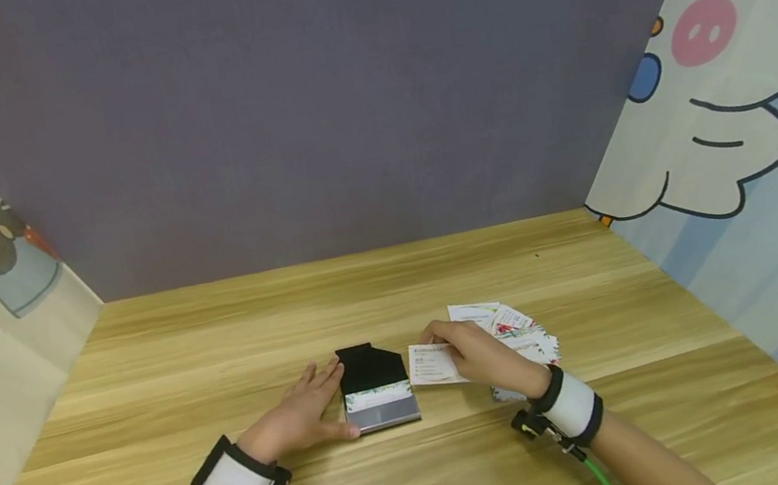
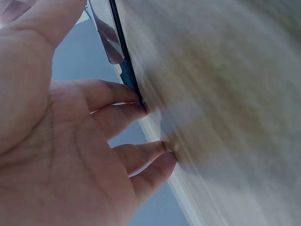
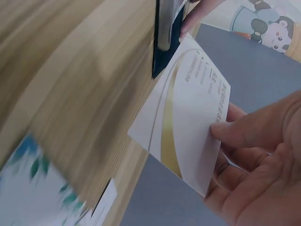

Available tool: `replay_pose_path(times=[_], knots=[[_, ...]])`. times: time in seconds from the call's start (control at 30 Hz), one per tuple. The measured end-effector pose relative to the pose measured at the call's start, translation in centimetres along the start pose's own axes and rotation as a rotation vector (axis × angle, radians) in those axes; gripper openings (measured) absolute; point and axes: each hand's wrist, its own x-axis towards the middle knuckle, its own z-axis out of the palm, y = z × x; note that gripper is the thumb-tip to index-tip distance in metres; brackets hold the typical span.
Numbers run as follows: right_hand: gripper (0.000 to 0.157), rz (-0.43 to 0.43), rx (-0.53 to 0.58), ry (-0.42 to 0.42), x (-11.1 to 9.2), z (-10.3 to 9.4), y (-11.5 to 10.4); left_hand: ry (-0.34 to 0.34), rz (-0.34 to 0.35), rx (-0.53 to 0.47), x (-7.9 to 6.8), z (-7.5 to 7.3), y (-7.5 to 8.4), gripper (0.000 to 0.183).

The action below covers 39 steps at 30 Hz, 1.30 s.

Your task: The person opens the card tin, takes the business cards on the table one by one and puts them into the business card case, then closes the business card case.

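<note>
My right hand (image 1: 484, 352) pinches a white business card (image 3: 195, 117) with a gold curved stripe, thumb on its printed face and fingers behind. In the head view that card is just right of an open card case (image 1: 388, 416), which lies on the table. Its metal front pocket faces me, the black lining (image 1: 368, 368) of the lid lies behind, and a leaf-patterned card (image 1: 379, 396) shows between them. Along the case's left side rests my left hand (image 1: 299, 417), fingers extended; its thumb touches the front corner and a fingertip the lid's edge.
Several loose cards (image 1: 531, 344) with floral prints lie fanned out, partly beneath my right forearm. A wooden table (image 1: 220, 326) carries everything. Behind it rises a grey panel (image 1: 310, 120), with cartoon-printed cloths (image 1: 736, 140) at both sides. Both wrists wear camera straps with green cables.
</note>
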Motion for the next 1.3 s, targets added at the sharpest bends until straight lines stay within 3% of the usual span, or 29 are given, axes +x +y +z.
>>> replay_pose_path(times=[0.73,1.3], knots=[[0.039,-0.116,0.057,0.035,4.2,3.2,-2.6,0.012,0.008,0.000,0.5,-0.2,-1.1,0.094],[0.039,-0.153,0.052,0.038,6.0,5.4,-2.7,0.008,0.015,-0.010,1.0,-0.4,-1.9,0.094]])
